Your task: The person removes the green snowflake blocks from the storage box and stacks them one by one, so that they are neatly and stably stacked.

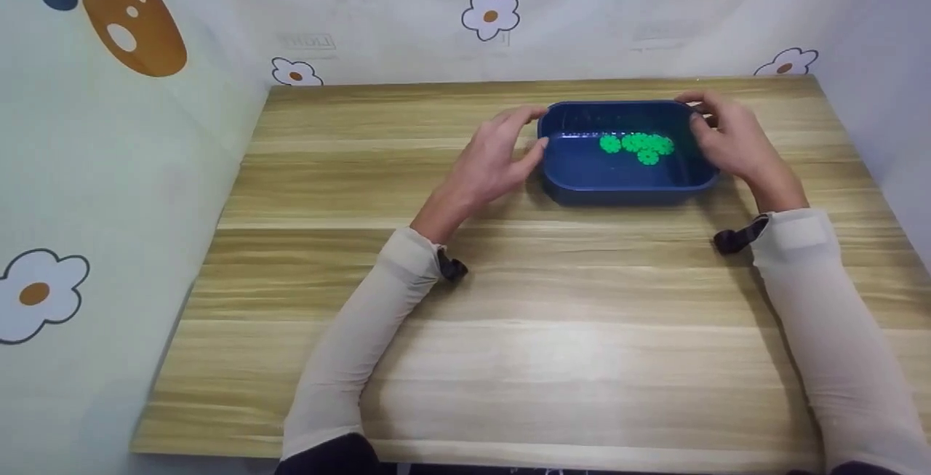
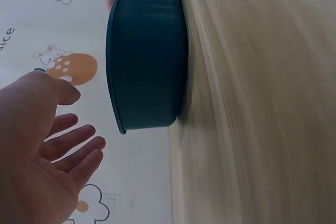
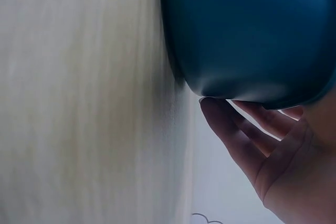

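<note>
A dark blue rectangular plastic box (image 1: 618, 197) stands on the wooden table, open at the top. Several bright green, notched round pieces (image 1: 647, 145) lie inside on its floor. At the box's right end my right hand (image 1: 738, 137) grips the rim, its thumb over the edge and its fingers against the outer wall. The right wrist view shows those fingertips (image 3: 210, 103) touching the box; the thumb is mostly hidden there. My left hand (image 1: 491, 158) is beside the left end, thumb and fingers spread. In the left wrist view a gap separates it from the box (image 2: 147, 56).
The wood-grain tabletop (image 1: 509, 329) stretches in front of the box and to its left. Behind it and on the left hang pale wall coverings (image 1: 393, 17) printed with flowers and orange shapes. Each wrist wears a small black camera (image 1: 452, 268) on a strap.
</note>
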`<state>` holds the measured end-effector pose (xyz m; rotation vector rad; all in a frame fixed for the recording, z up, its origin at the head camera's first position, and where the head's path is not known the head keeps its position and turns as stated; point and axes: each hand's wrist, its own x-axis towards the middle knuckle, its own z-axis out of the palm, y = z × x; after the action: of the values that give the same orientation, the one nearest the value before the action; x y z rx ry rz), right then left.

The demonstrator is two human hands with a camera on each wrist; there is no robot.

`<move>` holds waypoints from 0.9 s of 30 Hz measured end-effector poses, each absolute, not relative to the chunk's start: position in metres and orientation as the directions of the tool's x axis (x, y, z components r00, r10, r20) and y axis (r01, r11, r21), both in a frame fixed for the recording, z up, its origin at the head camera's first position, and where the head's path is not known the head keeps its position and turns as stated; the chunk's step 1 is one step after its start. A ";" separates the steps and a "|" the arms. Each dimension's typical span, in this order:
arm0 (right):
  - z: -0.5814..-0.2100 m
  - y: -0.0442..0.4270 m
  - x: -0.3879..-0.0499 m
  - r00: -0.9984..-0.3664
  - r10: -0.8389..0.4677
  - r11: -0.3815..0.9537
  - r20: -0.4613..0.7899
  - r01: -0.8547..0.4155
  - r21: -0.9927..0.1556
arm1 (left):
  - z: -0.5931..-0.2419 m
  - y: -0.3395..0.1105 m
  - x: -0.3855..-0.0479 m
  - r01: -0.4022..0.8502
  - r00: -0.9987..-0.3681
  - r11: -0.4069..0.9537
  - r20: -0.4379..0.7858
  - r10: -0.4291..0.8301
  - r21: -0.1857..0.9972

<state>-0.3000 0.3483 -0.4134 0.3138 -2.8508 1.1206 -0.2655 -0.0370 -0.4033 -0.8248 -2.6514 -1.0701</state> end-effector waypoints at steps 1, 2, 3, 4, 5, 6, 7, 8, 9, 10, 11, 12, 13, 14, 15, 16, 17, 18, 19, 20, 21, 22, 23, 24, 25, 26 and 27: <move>-0.413 0.348 -0.300 -0.978 -0.164 0.716 0.131 -0.209 -0.666 | -0.403 -0.034 -0.267 0.553 -0.831 0.587 0.344 0.436 0.592; -0.413 0.349 -0.300 -0.978 -0.163 0.717 0.131 -0.209 -0.666 | -0.402 -0.031 -0.268 0.554 -0.830 0.583 0.343 0.439 0.594; -0.413 0.349 -0.300 -0.978 -0.162 0.716 0.132 -0.208 -0.666 | -0.402 -0.028 -0.269 0.554 -0.830 0.580 0.341 0.442 0.598; -0.413 0.349 -0.300 -0.978 -0.162 0.718 0.132 -0.208 -0.664 | -0.401 -0.026 -0.270 0.555 -0.828 0.573 0.340 0.446 0.602; -0.413 0.349 -0.299 -0.978 -0.161 0.719 0.132 -0.208 -0.663 | -0.401 -0.023 -0.272 0.557 -0.826 0.563 0.340 0.449 0.610; -0.413 0.349 -0.300 -0.978 -0.161 0.719 0.133 -0.209 -0.663 | -0.401 -0.020 -0.273 0.561 -0.823 0.549 0.343 0.454 0.619; -0.413 0.349 -0.300 -0.978 -0.161 0.718 0.135 -0.210 -0.663 | -0.401 -0.017 -0.275 0.562 -0.821 0.538 0.341 0.459 0.629; -0.414 0.349 -0.300 -0.977 -0.162 0.718 0.139 -0.213 -0.663 | -0.401 -0.014 -0.276 0.561 -0.820 0.529 0.337 0.464 0.637; -0.414 0.349 -0.300 -0.977 -0.162 0.718 0.140 -0.214 -0.662 | -0.400 -0.011 -0.278 0.559 -0.819 0.520 0.332 0.468 0.646; -0.414 0.349 -0.300 -0.976 -0.162 0.716 0.142 -0.216 -0.664 | -0.400 -0.008 -0.279 0.557 -0.818 0.511 0.327 0.473 0.654; -0.414 0.349 -0.299 -0.976 -0.163 0.712 0.145 -0.218 -0.667 | -0.400 -0.004 -0.281 0.552 -0.820 0.511 0.318 0.476 0.659; -0.415 0.349 -0.300 -0.976 -0.163 0.710 0.147 -0.219 -0.669 | -0.399 -0.001 -0.282 0.545 -0.823 0.514 0.306 0.479 0.662; -0.415 0.349 -0.299 -0.975 -0.163 0.707 0.149 -0.221 -0.671 | -0.399 0.003 -0.283 0.537 -0.826 0.517 0.294 0.480 0.667; -0.415 0.349 -0.299 -0.975 -0.163 0.707 0.151 -0.222 -0.672 | -0.399 0.006 -0.284 0.533 -0.829 0.522 0.285 0.482 0.667; -0.415 0.349 -0.299 -0.975 -0.162 0.705 0.152 -0.222 -0.674 | -0.399 0.009 -0.285 0.527 -0.831 0.526 0.275 0.483 0.668; -0.415 0.349 -0.299 -0.975 -0.162 0.702 0.152 -0.222 -0.677 | -0.398 0.013 -0.287 0.526 -0.831 0.532 0.270 0.486 0.664; -0.415 0.348 -0.299 -0.975 -0.162 0.701 0.151 -0.221 -0.678 | -0.398 0.016 -0.288 0.528 -0.830 0.536 0.267 0.489 0.659; -0.416 0.348 -0.299 -0.976 -0.162 0.702 0.148 -0.220 -0.677 | -0.398 0.019 -0.289 0.526 -0.830 0.538 0.260 0.493 0.658; -0.416 0.348 -0.299 -0.976 -0.162 0.703 0.145 -0.217 -0.677 | -0.397 0.022 -0.291 0.526 -0.829 0.539 0.256 0.497 0.658; -0.416 0.348 -0.299 -0.977 -0.161 0.705 0.141 -0.214 -0.677 | -0.397 0.025 -0.292 0.526 -0.828 0.540 0.250 0.501 0.658; -0.416 0.347 -0.299 -0.977 -0.161 0.704 0.138 -0.212 -0.678 | -0.397 0.027 -0.293 0.522 -0.828 0.538 0.243 0.505 0.661; -0.415 0.347 -0.299 -0.978 -0.161 0.705 0.135 -0.210 -0.678 | -0.397 0.030 -0.295 0.520 -0.828 0.538 0.236 0.509 0.663; -0.415 0.347 -0.298 -0.978 -0.161 0.705 0.134 -0.209 -0.678 | -0.396 0.033 -0.296 0.515 -0.828 0.537 0.225 0.514 0.668; -0.415 0.346 -0.299 -0.978 -0.162 0.706 0.135 -0.210 -0.677 | -0.396 0.035 -0.298 0.508 -0.829 0.540 0.212 0.517 0.671; -0.415 0.346 -0.299 -0.977 -0.161 0.706 0.137 -0.211 -0.676 | -0.395 0.038 -0.299 0.502 -0.831 0.545 0.198 0.520 0.671; -0.415 0.346 -0.299 -0.977 -0.161 0.706 0.140 -0.213 -0.675 | -0.395 0.041 -0.301 0.497 -0.831 0.552 0.186 0.524 0.670; -0.415 0.346 -0.299 -0.976 -0.162 0.705 0.143 -0.216 -0.676 | -0.395 0.043 -0.302 0.496 -0.831 0.559 0.176 0.528 0.664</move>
<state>-0.2991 0.3457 -0.4149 0.3143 -2.8331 1.1378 -0.3023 0.0434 -0.3951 -0.9234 -2.8121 -1.1760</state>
